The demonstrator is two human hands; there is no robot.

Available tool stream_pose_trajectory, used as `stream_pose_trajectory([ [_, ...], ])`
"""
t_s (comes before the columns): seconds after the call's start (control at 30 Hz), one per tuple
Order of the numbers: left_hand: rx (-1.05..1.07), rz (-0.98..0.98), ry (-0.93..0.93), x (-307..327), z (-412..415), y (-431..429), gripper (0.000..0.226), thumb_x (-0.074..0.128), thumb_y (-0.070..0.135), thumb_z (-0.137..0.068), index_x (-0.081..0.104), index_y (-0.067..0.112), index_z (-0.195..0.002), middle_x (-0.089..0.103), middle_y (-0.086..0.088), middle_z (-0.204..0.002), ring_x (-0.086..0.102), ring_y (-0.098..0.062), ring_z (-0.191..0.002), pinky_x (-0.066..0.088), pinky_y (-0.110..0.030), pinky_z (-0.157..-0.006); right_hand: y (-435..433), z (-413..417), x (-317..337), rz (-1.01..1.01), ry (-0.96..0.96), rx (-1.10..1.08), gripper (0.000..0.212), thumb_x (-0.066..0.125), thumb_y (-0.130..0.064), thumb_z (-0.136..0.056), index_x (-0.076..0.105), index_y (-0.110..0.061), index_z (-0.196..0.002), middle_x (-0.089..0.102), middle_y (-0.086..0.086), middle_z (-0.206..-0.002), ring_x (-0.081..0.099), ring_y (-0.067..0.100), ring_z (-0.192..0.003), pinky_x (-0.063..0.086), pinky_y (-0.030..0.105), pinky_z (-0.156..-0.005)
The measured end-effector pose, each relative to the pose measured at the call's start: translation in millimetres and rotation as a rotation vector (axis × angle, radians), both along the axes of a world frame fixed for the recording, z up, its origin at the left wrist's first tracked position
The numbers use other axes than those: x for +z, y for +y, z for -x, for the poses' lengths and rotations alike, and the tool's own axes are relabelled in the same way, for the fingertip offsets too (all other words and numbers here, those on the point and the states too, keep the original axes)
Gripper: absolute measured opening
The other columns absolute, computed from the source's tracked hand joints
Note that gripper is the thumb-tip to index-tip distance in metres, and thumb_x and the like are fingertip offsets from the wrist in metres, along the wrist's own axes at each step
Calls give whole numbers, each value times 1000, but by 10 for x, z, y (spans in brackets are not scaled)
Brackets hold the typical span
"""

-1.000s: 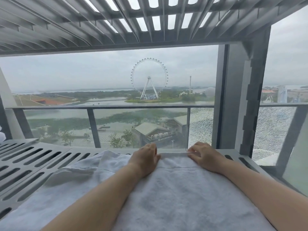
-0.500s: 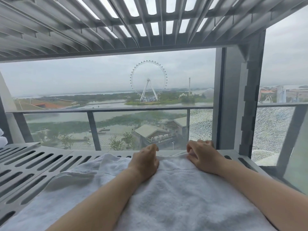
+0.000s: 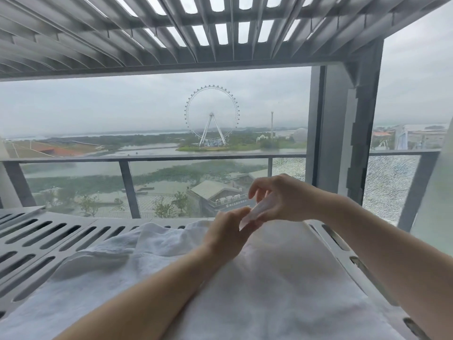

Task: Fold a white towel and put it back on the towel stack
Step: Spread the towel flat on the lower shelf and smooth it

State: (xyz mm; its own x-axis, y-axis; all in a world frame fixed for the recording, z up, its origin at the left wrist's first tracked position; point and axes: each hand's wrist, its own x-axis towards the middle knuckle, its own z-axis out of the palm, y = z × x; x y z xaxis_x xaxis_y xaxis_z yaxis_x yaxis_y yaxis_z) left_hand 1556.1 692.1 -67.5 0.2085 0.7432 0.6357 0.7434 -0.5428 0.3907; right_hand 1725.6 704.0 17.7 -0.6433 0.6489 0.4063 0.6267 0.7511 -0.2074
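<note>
A white towel [image 3: 282,278] lies spread over a grey slotted platform [image 3: 49,236], bunched into folds on its left side. My left hand [image 3: 225,234] rests on the towel's far edge, fingers curled around that edge. My right hand [image 3: 282,202] is raised just above and beyond it, pinching a blurred white bit of the towel's far edge between thumb and fingers. Both forearms reach in from the bottom. No towel stack is in view.
The slotted platform extends left and along the right edge [image 3: 343,244]. A glass balustrade with a grey rail [image 3: 171,158] stands right behind it, a thick grey pillar [image 3: 343,143] at the right. A louvred roof [image 3: 171,28] spans overhead.
Both hands were apart on the towel's far edge. Now they have come together at the middle, and my right hand has lifted off the surface with a bit of the edge.
</note>
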Motion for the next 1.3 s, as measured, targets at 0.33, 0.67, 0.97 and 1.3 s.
stream_pose_trajectory([
  [0.33, 16, 77, 27, -50, 36, 3, 24, 48, 27, -93, 55, 5, -88, 63, -15, -82, 56, -32, -78, 41, -40, -69, -8, -128, 76, 101, -48, -73, 22, 74, -30, -74, 63, -23, -92, 62, -10, -74, 57, 8, -66, 44, 15, -57],
  [0.67, 12, -75, 46, -14, 29, -55, 24, 40, 24, -97, 50, 8, -82, 60, -15, -75, 54, -39, -75, 30, -37, -100, -83, -7, 77, -49, -61, -1, 18, 73, -35, -74, 65, -23, -83, 51, -18, -61, 49, -2, -57, 38, 10, -52],
  [0.97, 196, 120, 323, -51, 197, 49, 42, 47, 49, -90, 46, 17, -118, 58, -2, -122, 51, -23, -114, 19, -41, -108, -15, -100, 136, -108, -114, -133, 24, 69, -37, -79, 53, -26, -67, 49, -11, -61, 50, 8, -62, 33, 23, -50],
  [1.3, 62, -112, 229, -51, 139, 25, 19, 41, 23, -97, 55, 11, -93, 62, -10, -99, 57, -31, -96, 31, -37, -105, 22, 67, -138, -158, -500, -258, 37, 50, -31, -82, 50, -23, -118, 59, 1, -115, 53, 24, -108, 42, 31, -85],
])
